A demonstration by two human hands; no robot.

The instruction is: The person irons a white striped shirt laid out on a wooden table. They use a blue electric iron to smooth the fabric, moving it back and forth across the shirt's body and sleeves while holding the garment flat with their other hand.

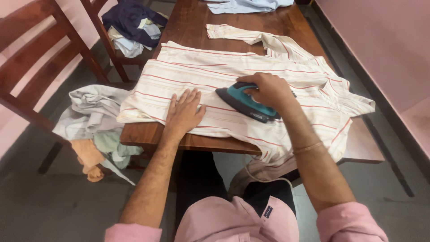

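Your right hand (268,89) clenches the teal iron (244,102) by its handle; your left hand (183,112), flat at 9 o'clock, pins the soft, limp striped shirt (224,67).

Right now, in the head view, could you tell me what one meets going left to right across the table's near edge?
Heap of clothes → left hand → teal iron → right hand → shirt collar end.

bare tabletop (188,22) beyond shirt (215,71), chair (40,58) crowding left
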